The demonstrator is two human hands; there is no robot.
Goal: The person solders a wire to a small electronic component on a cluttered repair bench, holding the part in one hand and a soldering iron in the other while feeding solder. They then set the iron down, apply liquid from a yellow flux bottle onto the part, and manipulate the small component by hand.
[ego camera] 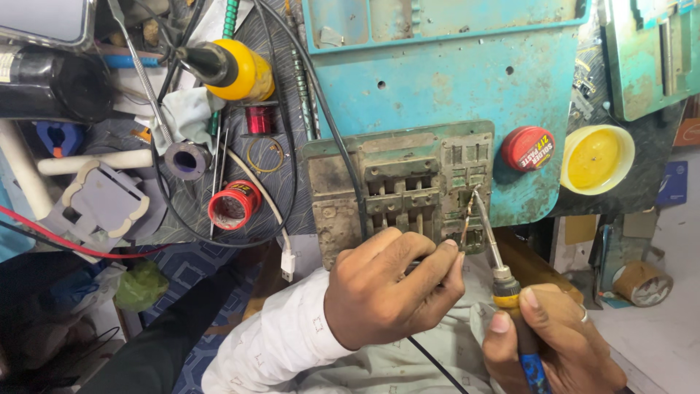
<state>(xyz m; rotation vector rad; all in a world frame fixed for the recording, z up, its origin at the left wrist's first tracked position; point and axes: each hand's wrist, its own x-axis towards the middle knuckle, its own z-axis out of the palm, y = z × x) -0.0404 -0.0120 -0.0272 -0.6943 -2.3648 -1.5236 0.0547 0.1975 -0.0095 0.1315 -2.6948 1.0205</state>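
Two hands solder at a worn grey metal holding jig [397,186] on a cluttered repair bench.

A soldering iron with a yellow collar and blue handle [507,292] runs diagonally, its thin metal tip pointing up and left onto the jig's right edge. The right hand [547,335] is closed around its handle, low in view. The left hand [390,288], in a white sleeve, pinches a thin wire [465,222] between thumb and fingertips beside the tip. The jig lies on a scuffed turquoise work mat [452,80]. A red round tin [527,148] and yellow plastic tub [596,158] sit to the right.
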